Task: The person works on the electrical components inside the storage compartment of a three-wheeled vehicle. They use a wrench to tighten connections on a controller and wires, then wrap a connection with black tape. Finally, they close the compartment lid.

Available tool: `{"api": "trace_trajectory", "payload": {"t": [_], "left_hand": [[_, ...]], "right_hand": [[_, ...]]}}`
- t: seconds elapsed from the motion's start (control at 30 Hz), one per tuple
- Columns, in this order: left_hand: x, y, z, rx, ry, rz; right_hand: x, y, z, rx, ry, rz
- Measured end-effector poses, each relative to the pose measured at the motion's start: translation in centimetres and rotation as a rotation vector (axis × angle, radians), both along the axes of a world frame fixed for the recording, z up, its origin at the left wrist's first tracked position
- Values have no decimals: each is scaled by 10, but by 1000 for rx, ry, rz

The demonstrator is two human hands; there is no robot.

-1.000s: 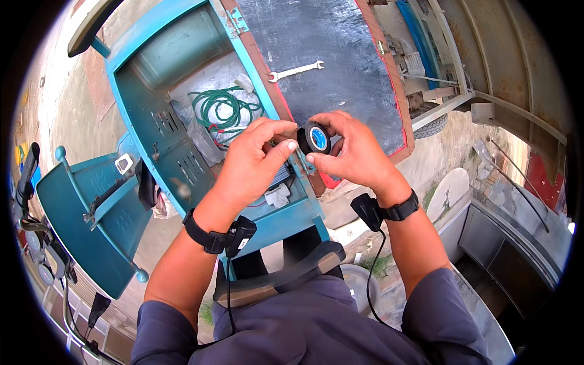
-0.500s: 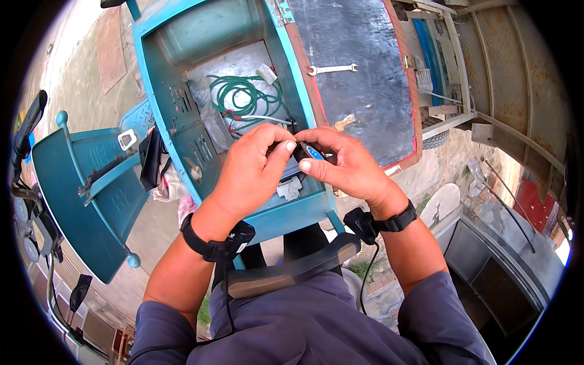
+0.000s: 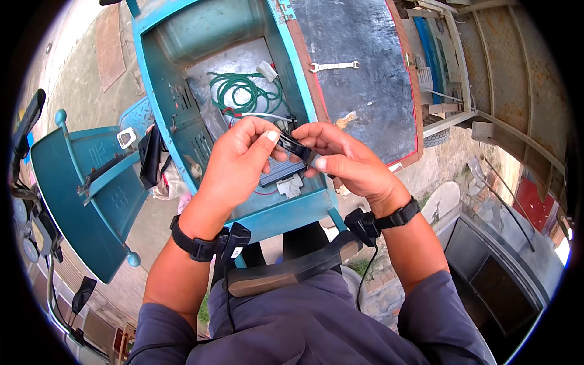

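Note:
Over the near end of a teal metal box [image 3: 274, 218], both my hands hold a glossy black strip-like thing [image 3: 299, 149]; its exact kind does not show. My left hand [image 3: 232, 163] pinches its left end between thumb and fingers. At the other end, my right hand [image 3: 356, 163] grips it, thumb on the near side and fingers curled behind. Beneath the hands are a blue-grey ribbed unit [image 3: 281, 171] and a white plastic connector [image 3: 291, 186]. A pale cable with a red part [image 3: 258, 114] runs just beyond my fingers.
Coiled green cord [image 3: 234, 91] lies deeper in the box. On the opened dark lid [image 3: 365, 36] to the right is an open-ended wrench [image 3: 334, 66]. A teal platform [image 3: 73, 194] with a rail stands left, and a padded seat-like bar [image 3: 292, 267] crosses before my waist.
The black thing has turned and shows more of its length; its blue patch is out of sight. My left hand has drawn slightly left, and my right fingers have spread around the other end.

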State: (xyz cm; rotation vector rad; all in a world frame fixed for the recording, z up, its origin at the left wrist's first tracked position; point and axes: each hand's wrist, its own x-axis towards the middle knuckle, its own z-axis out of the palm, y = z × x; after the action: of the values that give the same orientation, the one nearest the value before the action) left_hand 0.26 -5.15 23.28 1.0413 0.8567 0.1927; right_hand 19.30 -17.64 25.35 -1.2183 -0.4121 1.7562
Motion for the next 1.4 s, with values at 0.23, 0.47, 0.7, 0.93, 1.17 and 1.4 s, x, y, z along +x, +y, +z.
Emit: {"api": "trace_trajectory", "payload": {"t": [0.23, 0.47, 0.7, 0.93, 1.17, 1.4], "left_hand": [[-3, 6, 6, 77, -14, -12], [-11, 5, -5, 53, 6, 41], [-10, -1, -10, -3, 24, 33], [-13, -3, -19, -264, -53, 33], [4, 8, -4, 37, -110, -277], [23, -5, -2, 470, -201, -379]], "right_hand": [[-6, -3, -15, -77, -14, -23], [10, -13, -16, -132, 18, 24], [6, -7, -16, -275, -125, -108], [7, -6, -10, -290, -399, -13], [5, -3, -2, -134, -681, 86], [3, -4, 6, -27, -813, 128]]}}
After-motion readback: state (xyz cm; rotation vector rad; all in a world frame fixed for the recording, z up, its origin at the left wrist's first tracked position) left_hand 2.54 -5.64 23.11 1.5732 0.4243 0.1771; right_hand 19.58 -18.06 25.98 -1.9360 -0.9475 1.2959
